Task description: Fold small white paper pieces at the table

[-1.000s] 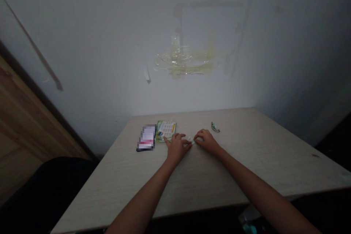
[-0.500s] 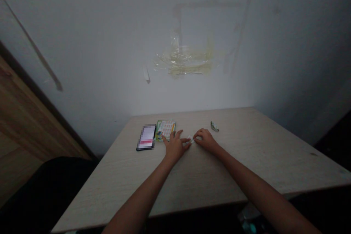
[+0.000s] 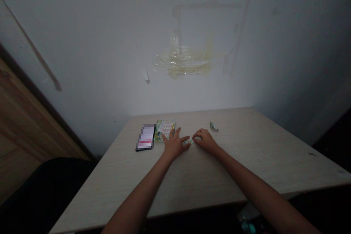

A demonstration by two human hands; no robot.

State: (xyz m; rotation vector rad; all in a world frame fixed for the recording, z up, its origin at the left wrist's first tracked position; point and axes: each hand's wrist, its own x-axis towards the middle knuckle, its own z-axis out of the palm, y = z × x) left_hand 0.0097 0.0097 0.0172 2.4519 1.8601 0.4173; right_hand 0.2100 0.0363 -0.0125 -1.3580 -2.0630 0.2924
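Note:
Over the middle of the table, a small pale piece with a touch of green (image 3: 189,141) lies between my two hands; it is too small to name its kind. My left hand (image 3: 174,146) has its thumb and index finger at the left end of this piece, the other fingers spread toward a green-and-white printed packet (image 3: 166,127). At the right end, my right hand (image 3: 205,140) pinches the piece between thumb and fingertips, its remaining fingers curled. Just beyond the right hand lies a crumpled green-and-white scrap (image 3: 214,127).
A phone with a lit, blurred screen (image 3: 146,137) rests left of the packet. The pale wooden table (image 3: 263,146) meets a wall (image 3: 115,62) bearing peeling clear tape (image 3: 186,60). A dark rounded shape (image 3: 55,182) stands beyond the table's left edge.
Both hands stay in nearly the same place. The small piece between them looked white before and now shows some green. My left hand's outer fingers have shifted slightly.

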